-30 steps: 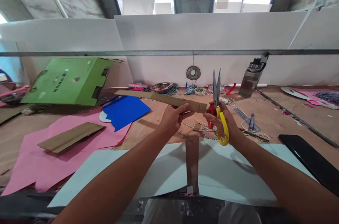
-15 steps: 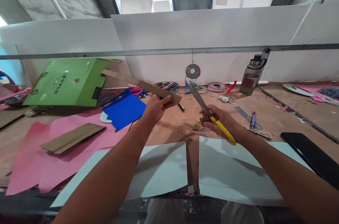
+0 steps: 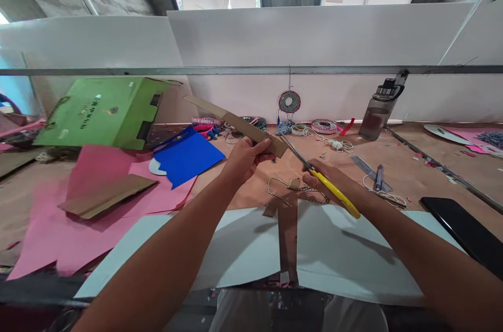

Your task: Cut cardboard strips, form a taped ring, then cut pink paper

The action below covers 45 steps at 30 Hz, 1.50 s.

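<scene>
Judged mid-trim on cardboard. Pinching the cardboard strip (image 3: 236, 123) near its end between thumb and curled fingers of the left hand (image 3: 250, 160); held raised, right of the blue sheet (image 3: 192, 156). Gripping yellow-handled scissors (image 3: 336, 194) in the right hand (image 3: 332, 174), curled around the handles, farther right of the blue sheet. Unable to confirm blade contact with the strip. Noted a small brown piece (image 3: 270, 210), likely an offcut, right of and nearer than the blue sheet. For another cut, would need to steady the strip and square the blades.
</scene>
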Each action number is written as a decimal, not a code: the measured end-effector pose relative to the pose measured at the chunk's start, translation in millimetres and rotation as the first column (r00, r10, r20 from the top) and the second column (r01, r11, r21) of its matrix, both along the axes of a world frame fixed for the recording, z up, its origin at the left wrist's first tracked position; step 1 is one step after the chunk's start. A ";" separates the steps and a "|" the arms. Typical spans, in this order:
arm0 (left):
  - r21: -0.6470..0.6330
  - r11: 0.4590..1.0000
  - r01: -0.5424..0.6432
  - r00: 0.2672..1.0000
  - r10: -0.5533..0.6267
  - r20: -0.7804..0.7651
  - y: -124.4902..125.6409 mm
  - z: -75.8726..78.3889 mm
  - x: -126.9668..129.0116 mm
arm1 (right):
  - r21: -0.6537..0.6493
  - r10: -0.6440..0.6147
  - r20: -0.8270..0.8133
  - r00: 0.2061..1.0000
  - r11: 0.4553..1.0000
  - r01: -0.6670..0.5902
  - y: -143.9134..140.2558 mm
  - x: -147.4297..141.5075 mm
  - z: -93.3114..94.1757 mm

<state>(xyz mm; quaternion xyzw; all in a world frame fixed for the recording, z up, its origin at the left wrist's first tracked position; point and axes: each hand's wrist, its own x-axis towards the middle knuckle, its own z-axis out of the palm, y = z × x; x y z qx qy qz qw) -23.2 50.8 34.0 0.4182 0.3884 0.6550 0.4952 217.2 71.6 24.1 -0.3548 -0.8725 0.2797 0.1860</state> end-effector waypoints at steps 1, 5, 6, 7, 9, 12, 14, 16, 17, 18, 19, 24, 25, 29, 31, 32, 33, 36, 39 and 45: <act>-0.012 1.000 0.008 1.000 -0.008 -0.006 0.0 -0.9 0.9 | -0.009 0.008 0.000 1.000 1.000 -0.008 -1.8 -0.6 1.4; -0.048 0.998 0.032 0.999 -0.033 -0.019 0.7 -3.9 3.1 | -0.013 0.021 -0.008 1.000 1.000 -0.021 -7.3 -2.7 5.3; -0.051 0.998 0.033 0.999 -0.034 -0.024 0.6 -4.2 3.5 | -0.011 0.031 -0.011 0.999 0.999 -0.031 -7.4 -2.8 5.5; -0.053 0.998 0.032 0.999 -0.033 -0.030 0.5 -4.3 3.8 | -0.009 0.041 -0.013 0.999 0.999 -0.041 -7.0 -2.8 5.4; -0.049 0.998 0.030 0.999 -0.032 -0.039 -0.1 -4.3 4.3 | -0.016 0.046 -0.010 0.999 0.999 -0.046 -5.1 -2.4 4.2; -0.039 0.998 0.042 0.998 -0.044 -0.047 -0.3 -5.0 4.4 | -0.039 0.057 0.000 0.998 0.998 -0.057 -2.2 -1.9 1.8; -0.033 0.998 0.049 0.998 -0.050 -0.048 0.0 -5.9 4.3 | -0.049 0.068 -0.003 0.998 0.996 -0.068 -1.4 -1.7 1.0; -0.026 0.999 0.048 0.997 -0.049 -0.052 0.3 -6.8 4.4 | -0.052 0.071 -0.011 0.997 0.996 -0.072 -1.6 -1.6 1.0; -0.022 0.999 0.046 0.997 -0.048 -0.056 0.4 -7.1 4.5 | -0.050 0.072 -0.016 0.997 0.996 -0.073 -1.8 -1.5 1.2; -0.020 0.999 0.045 0.997 -0.046 -0.058 0.4 -7.2 4.7 | -0.048 0.077 -0.020 0.997 0.996 -0.078 -2.0 -1.4 1.3; -0.018 0.999 0.043 0.997 -0.044 -0.061 0.4 -7.2 5.0 | -0.044 0.082 -0.022 0.996 0.996 -0.083 -2.0 -1.2 1.2; -0.027 0.999 0.034 0.996 -0.036 -0.076 -1.0 -5.6 6.3 | -0.039 0.072 0.004 0.997 0.997 -0.071 0.4 -0.4 -2.4; -0.032 0.999 0.032 0.996 -0.035 -0.080 -1.3 -5.1 6.5 | -0.040 0.069 0.008 0.998 0.997 -0.068 0.7 -0.6 -3.0; -0.059 0.998 0.020 0.995 -0.026 -0.100 -2.9 -3.6 7.1 | -0.046 0.047 0.011 0.999 0.998 -0.046 -2.2 -3.0 -1.4; -0.070 0.997 0.014 0.994 -0.021 -0.108 -3.5 -3.1 7.4 | -0.057 0.019 0.004 1.000 0.998 -0.019 -5.8 -4.3 1.6; -0.073 0.997 0.012 0.994 -0.020 -0.111 -3.8 -2.9 7.5 | -0.062 0.007 -0.002 1.000 0.998 -0.007 -7.7 -4.8 3.1; -0.075 0.997 0.011 0.993 -0.020 -0.113 -4.0 -2.8 7.5 | -0.064 0.002 -0.008 1.000 0.998 -0.003 -9.3 -5.2 4.4; -0.077 0.997 0.017 0.993 -0.026 -0.116 -4.5 -2.6 7.2 | -0.058 0.020 -0.021 1.000 0.998 -0.021 -11.6 -5.7 6.0; -0.074 0.997 0.018 0.992 -0.027 -0.124 -4.6 -2.1 6.6 | -0.051 0.018 -0.031 0.999 0.999 -0.020 -10.0 -5.9 3.5; -0.065 0.997 0.042 0.987 -0.051 -0.155 -5.3 0.3 6.0 | -0.024 -0.006 0.020 1.000 1.000 0.006 -5.6 -6.8 -4.9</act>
